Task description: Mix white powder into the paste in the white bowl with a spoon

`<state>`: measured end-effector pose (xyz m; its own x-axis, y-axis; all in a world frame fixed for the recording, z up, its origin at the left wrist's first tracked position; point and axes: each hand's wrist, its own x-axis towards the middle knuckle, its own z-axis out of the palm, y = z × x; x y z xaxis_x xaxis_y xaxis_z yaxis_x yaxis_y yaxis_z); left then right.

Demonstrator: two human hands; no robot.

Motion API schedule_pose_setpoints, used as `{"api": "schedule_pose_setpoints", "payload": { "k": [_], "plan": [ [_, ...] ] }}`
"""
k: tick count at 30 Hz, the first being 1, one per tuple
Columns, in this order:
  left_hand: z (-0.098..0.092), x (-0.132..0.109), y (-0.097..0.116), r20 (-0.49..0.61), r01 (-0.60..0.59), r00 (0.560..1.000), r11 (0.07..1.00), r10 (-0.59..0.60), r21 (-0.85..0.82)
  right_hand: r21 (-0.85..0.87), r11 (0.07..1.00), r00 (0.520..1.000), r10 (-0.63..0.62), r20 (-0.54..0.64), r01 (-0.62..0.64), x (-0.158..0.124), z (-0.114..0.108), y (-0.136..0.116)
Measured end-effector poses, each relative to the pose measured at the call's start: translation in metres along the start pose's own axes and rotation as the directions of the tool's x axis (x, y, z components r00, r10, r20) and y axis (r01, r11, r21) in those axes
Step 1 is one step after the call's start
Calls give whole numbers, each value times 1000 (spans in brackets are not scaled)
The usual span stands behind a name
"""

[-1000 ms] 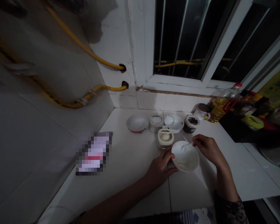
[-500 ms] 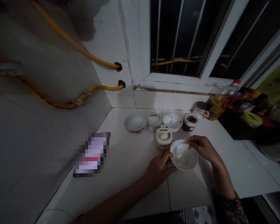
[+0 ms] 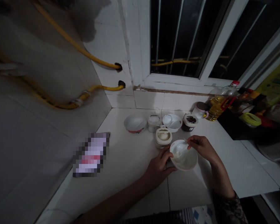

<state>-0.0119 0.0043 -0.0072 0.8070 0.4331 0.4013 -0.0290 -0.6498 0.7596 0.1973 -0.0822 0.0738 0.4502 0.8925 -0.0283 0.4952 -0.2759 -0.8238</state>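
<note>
A white bowl (image 3: 189, 161) stands tilted a little on the counter in front of me. My left hand (image 3: 160, 162) grips its left rim, the thumb low on the outside and the fingers at the edge. Over the bowl's right rim, my right hand (image 3: 199, 147) pinches the handle of a small pale spoon (image 3: 181, 150), whose head rests inside at the left. Something whitish lies in the bowl, too dim to make out. Just behind the bowl sits a square-topped jar (image 3: 163, 137) with white contents.
Along the wall stand a wide bowl (image 3: 135, 123), a clear jar (image 3: 154, 122), a smaller bowl (image 3: 176, 123), a jar of dark contents (image 3: 190, 123) and a mug (image 3: 200, 110). An oil bottle (image 3: 216, 107) is at the right. A blurred-out flat object (image 3: 91, 155) lies left.
The spoon's head has shifted slightly left inside the bowl, towards my left fingers. My left hand keeps its grip on the rim.
</note>
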Motion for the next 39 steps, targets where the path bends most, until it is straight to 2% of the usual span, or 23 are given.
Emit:
{"api": "schedule_pose_setpoints", "payload": {
  "k": [5,8,12,17,25,31,33,36,39],
  "plan": [
    [-1,1,1,-9,-13,1000,1000,14,21,-111,993,998,-47,-29,44,-3,7,1],
    [-1,1,2,-16,-13,1000,1000,13,18,-122,990,997,-75,16,76,-5,15,-2],
    [-1,2,2,-13,1,1000,1000,0,14,17,1000,999,-22,44,21,-4,14,-8],
    [-2,1,2,-12,10,1000,1000,-10,1,166,984,997,75,-26,-70,-3,-1,-8],
    [0,0,0,2,0,1000,1000,0,-5,360,918,983,182,-11,-166,0,-4,-6],
    [0,1,-1,0,-23,1000,1000,23,-12,482,858,975,221,-33,-178,6,-4,-1],
    [0,1,0,11,-3,1000,1000,3,-14,513,844,973,222,-66,-158,9,-3,-1],
    [0,1,1,19,23,1000,1000,-23,-18,524,850,966,179,-184,-58,14,2,-9],
    [0,1,-1,11,4,1000,1000,-4,-15,395,910,927,37,-374,123,16,14,-22]
  ]
}}
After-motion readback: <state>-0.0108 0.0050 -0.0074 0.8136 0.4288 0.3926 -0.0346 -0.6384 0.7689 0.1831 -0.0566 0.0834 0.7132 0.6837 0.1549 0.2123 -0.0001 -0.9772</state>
